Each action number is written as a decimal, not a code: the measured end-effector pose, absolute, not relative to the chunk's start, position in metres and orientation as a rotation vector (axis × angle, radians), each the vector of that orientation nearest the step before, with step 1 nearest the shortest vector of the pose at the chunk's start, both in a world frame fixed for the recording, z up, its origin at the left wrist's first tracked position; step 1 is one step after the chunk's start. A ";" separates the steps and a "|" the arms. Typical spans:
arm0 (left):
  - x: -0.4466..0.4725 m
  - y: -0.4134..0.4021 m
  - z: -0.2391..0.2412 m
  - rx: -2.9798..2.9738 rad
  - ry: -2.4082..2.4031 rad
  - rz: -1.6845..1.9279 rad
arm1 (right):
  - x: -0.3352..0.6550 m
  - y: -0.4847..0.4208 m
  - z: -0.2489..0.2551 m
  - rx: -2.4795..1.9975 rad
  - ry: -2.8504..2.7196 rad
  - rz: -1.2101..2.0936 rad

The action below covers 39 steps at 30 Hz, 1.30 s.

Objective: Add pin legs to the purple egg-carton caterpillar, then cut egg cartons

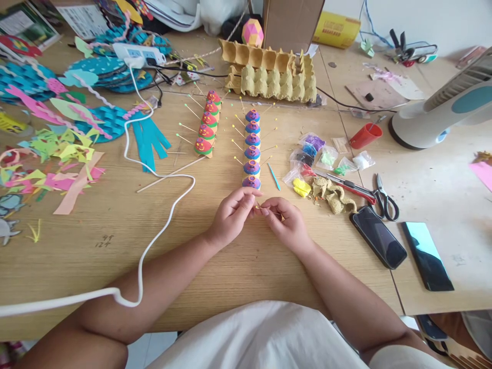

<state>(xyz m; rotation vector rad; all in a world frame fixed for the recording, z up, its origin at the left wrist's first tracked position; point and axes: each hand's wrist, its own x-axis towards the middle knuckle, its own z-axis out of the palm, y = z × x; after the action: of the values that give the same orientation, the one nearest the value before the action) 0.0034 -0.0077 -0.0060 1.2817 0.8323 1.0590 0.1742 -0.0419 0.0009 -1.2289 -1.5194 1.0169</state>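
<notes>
My left hand (pixel 231 215) and my right hand (pixel 286 220) meet at the middle of the wooden table (pixel 238 277), fingertips pinched together on a tiny thing I cannot make out. Just beyond them stands a caterpillar of purple-and-blue egg-carton cups (pixel 252 148) with yellow-tipped pins as legs. A second caterpillar of red-and-green cups (pixel 206 125) lies to its left. A thin teal stick (pixel 273 177) rests to the right of the purple one.
Egg cartons (pixel 269 72) stand at the back. Small bags of coloured clay (pixel 319 156), a yellow lump (pixel 302 187), scissors (pixel 384 200), a cutter, a red cup (pixel 365 136) and two phones (pixel 400 243) lie right. A white cable (pixel 154 225) and paper scraps (pixel 57 154) lie left. A fan (pixel 442 113) sits far right.
</notes>
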 end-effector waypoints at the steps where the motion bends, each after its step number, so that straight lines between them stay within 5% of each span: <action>1: 0.003 -0.008 -0.006 1.282 0.822 1.062 | 0.174 -0.042 0.001 -1.225 -1.525 0.997; 39: 0.005 -0.007 -0.006 1.455 0.956 1.088 | 0.177 -0.038 -0.001 -1.185 -1.260 1.179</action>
<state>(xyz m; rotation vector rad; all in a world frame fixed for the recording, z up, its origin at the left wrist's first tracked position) 0.0052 -0.0069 -0.0056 1.4545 0.9555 1.0876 0.1768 -0.0382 -0.0006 -1.1851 -1.2603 1.1786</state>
